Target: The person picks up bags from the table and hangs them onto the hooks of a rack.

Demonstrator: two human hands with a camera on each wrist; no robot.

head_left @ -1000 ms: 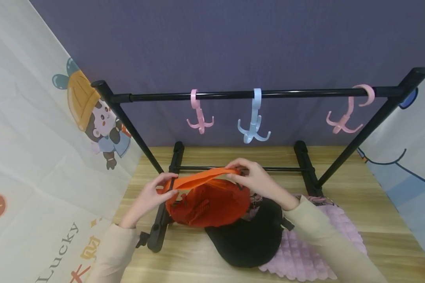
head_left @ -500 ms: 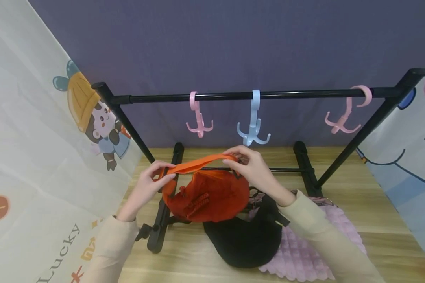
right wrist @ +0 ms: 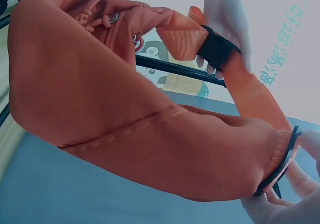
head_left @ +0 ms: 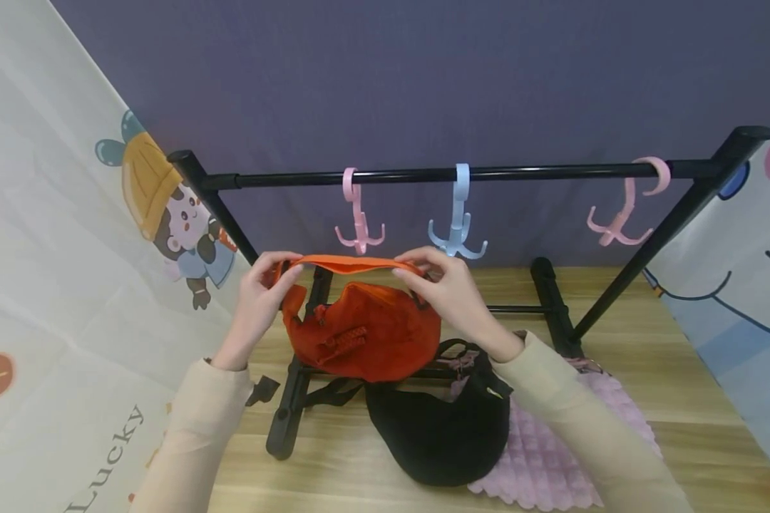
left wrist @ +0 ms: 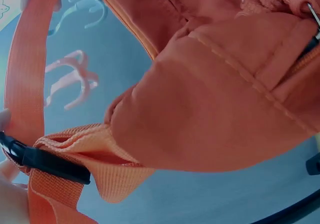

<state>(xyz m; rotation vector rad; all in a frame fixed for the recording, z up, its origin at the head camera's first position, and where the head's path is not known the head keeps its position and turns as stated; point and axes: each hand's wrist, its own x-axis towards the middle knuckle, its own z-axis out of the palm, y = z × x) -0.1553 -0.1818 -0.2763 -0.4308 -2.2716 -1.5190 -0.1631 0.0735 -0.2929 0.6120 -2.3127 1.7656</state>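
Note:
An orange-red sling bag point(head_left: 368, 335) hangs by its bright orange strap point(head_left: 349, 265), held up in both hands. At the strap's left end my left hand point(head_left: 257, 296) pinches the webbing beside a black buckle point(left wrist: 55, 165). My right hand point(head_left: 445, 288) grips the other end, by a black strap ring point(right wrist: 282, 164). Between the hands the strap stretches nearly level, with the bag sagging below it. A pink hook point(head_left: 360, 231) and a blue hook point(head_left: 457, 231) hang from the rack bar point(head_left: 398, 175), just above the strap in the head view.
A black bag point(head_left: 439, 438) lies on the wooden surface, partly over a lilac quilted bag point(head_left: 552, 456). Another pink hook point(head_left: 619, 221) hangs at the bar's right. The rack's black feet point(head_left: 286, 420) stand on both sides. A printed curtain point(head_left: 58, 285) borders the left.
Both hands have risen toward the rack bar, lifting the orange-red bag with its strap. More of the black bag beneath now shows.

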